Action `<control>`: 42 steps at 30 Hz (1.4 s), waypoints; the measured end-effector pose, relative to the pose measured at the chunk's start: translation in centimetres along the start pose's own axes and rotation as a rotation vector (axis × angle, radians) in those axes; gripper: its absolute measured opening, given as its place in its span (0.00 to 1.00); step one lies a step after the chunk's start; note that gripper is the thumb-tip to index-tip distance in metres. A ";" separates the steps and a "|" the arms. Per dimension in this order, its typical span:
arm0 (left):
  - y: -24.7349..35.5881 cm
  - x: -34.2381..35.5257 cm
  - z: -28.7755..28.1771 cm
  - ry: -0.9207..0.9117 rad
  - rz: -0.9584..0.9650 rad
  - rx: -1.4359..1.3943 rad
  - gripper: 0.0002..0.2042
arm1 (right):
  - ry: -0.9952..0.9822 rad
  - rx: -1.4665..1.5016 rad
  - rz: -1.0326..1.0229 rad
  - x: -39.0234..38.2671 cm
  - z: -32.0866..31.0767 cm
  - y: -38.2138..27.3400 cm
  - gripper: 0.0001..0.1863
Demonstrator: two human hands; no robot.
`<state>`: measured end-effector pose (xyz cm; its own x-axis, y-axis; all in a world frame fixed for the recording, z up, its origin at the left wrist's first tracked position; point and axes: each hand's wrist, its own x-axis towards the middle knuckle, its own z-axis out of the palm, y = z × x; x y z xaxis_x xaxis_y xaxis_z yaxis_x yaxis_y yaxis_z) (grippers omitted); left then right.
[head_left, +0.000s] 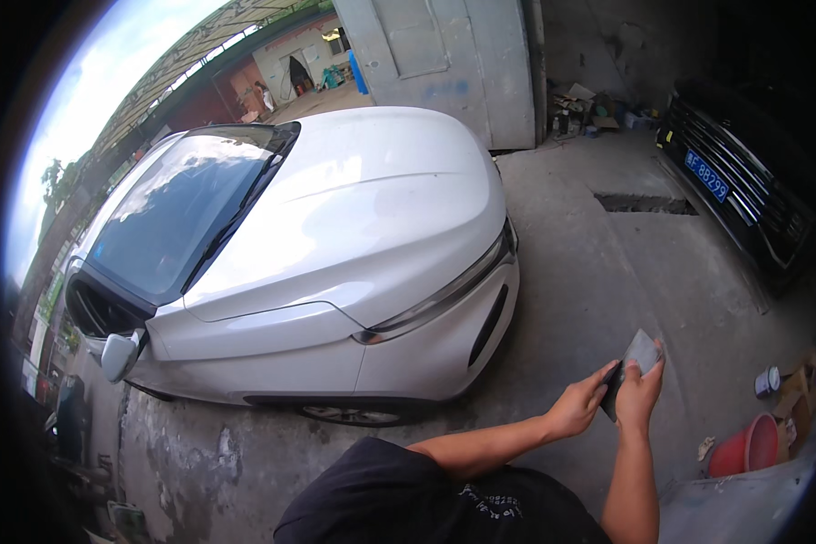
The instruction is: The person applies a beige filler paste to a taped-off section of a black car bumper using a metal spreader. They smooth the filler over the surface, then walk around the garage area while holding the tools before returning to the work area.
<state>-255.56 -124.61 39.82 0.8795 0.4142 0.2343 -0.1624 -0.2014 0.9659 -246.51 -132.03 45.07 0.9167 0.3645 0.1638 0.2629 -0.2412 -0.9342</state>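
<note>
Both forearms reach out to the right of the white car [335,208], over the concrete floor. In my right hand [639,394] is a flat, thin grey sheet [644,350], with the thumb pressed across its face and the fingers behind it. My left hand [576,408] has its fingers closed on a black flat piece [612,392] beside the sheet. Whether the grey and black parts are one folded sheet or two pieces, I cannot tell. Both hands are apart from the car, whose front corner and headlight [444,292] lie to their upper left.
A red bucket [730,449], a small can [767,382] and cardboard [796,410] sit at the right. A dark car [743,181] with a chrome grille stands beyond a recess in the floor [644,204]. A grey metal door [444,63] and clutter [594,113] are at the back.
</note>
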 end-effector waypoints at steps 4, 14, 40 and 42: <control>-0.2 0.1 -0.2 -0.002 0.020 0.017 0.21 | -0.001 -0.054 -0.036 0.3 0.1 0.2 0.28; -0.5 -0.1 0.3 0.030 0.037 0.065 0.22 | 0.008 -0.063 -0.050 -0.3 0.3 0.5 0.29; 0.2 0.8 -0.5 -0.067 -0.038 -0.050 0.19 | 0.035 -0.088 -0.101 -1.2 -0.5 0.9 0.27; -0.2 0.4 -0.5 -0.061 -0.024 -0.051 0.19 | 0.022 -0.080 -0.074 -1.1 -0.6 0.9 0.27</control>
<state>-255.42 -123.92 39.78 0.9087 0.3636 0.2052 -0.1622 -0.1455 0.9760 -247.09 -133.20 44.22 0.9000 0.3647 0.2389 0.3523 -0.2856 -0.8912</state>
